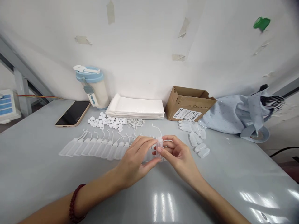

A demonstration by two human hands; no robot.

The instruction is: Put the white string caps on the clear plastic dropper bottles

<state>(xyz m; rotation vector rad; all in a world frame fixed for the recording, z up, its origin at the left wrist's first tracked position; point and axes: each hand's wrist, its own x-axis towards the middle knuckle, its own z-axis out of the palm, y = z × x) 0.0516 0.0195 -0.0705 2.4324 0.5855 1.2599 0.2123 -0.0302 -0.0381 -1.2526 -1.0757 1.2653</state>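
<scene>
Right-hand fingers (pixel 165 152) pinch a tube-topped bottle (pixel 159 145) while left-hand fingers (pixel 146 144) clasp it near neck and base; leftward stretches a row of tube-fitted bottles (pixel 92 148), with bare bottles (pixel 193 139) rightward and white caps (pixel 102 127) beyond, all loose.

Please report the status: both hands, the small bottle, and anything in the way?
Left hand and right hand: both on small bottle. Bottle roughly upright, curved tube on top. Close by, apparently not blocking: row of bottles lying flat, partly behind hands.
</scene>
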